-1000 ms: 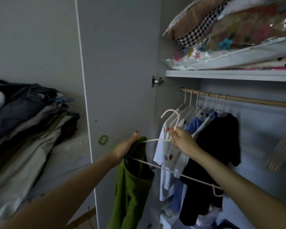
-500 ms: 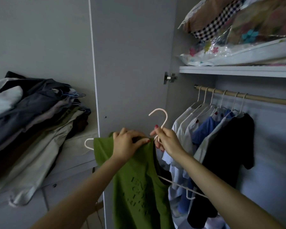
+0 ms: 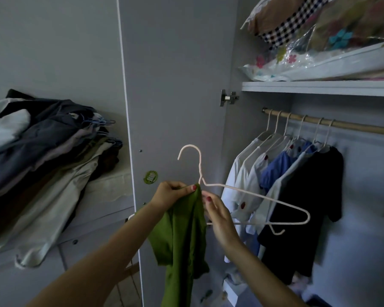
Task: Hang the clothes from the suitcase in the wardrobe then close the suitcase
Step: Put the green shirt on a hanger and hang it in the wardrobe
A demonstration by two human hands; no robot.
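Observation:
A green top (image 3: 182, 238) hangs bunched in front of the open wardrobe door. My left hand (image 3: 171, 196) pinches its upper edge just below the neck of a white wire hanger (image 3: 253, 196). The hanger's hook points up and its right arm sticks out bare toward the wardrobe. My right hand (image 3: 220, 216) holds the cloth and the hanger's lower bar from the right. The wooden rail (image 3: 353, 126) carries several hung garments, white, blue and black (image 3: 297, 207). The suitcase is out of view.
The wardrobe door (image 3: 175, 85) stands open between me and a pile of clothes with hangers (image 3: 42, 162) on a low unit at the left. A shelf (image 3: 319, 87) above the rail holds bagged bedding (image 3: 330, 41). The rail is bare to the right of the black shirt.
The green top, spread over the hanger half a second ago, is now gathered at the hanger's neck. The hanger's right arm has come out bare and level. Both hands stayed close together.

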